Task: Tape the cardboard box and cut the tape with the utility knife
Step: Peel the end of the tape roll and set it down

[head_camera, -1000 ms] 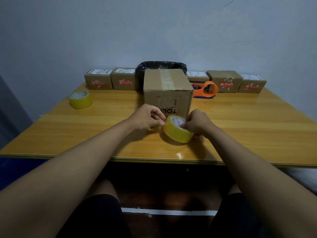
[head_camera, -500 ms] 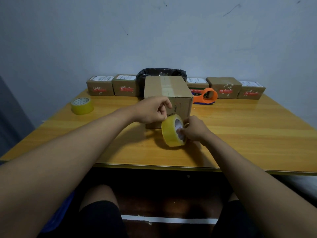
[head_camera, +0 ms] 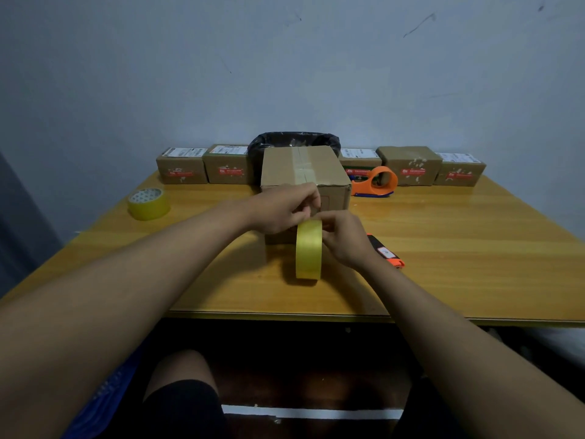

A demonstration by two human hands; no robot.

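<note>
My right hand (head_camera: 345,240) grips the tape roll (head_camera: 309,253) upright; my left hand (head_camera: 285,209) pinches its free end near the cardboard box (head_camera: 304,167). No new strip is laid yet, and the utility knife (head_camera: 387,252) lies unused on the surface (head_camera: 459,236).

Item count, desk (head_camera: 459,248):

- Large cardboard box (head_camera: 304,167): 1.
- Small labelled boxes along the far edge: 5 (head_camera: 182,166), (head_camera: 226,164), (head_camera: 361,158), (head_camera: 411,164), (head_camera: 459,169).
- Yellow tape rolls: 2, one upright (head_camera: 308,253), one flat (head_camera: 148,203).
- Orange tape dispenser (head_camera: 376,182): 1.
- Utility knife (head_camera: 387,253): 1.
- Black-lined bin (head_camera: 292,141): 1.
- Hands: 2, left (head_camera: 281,209), right (head_camera: 346,239).
</note>
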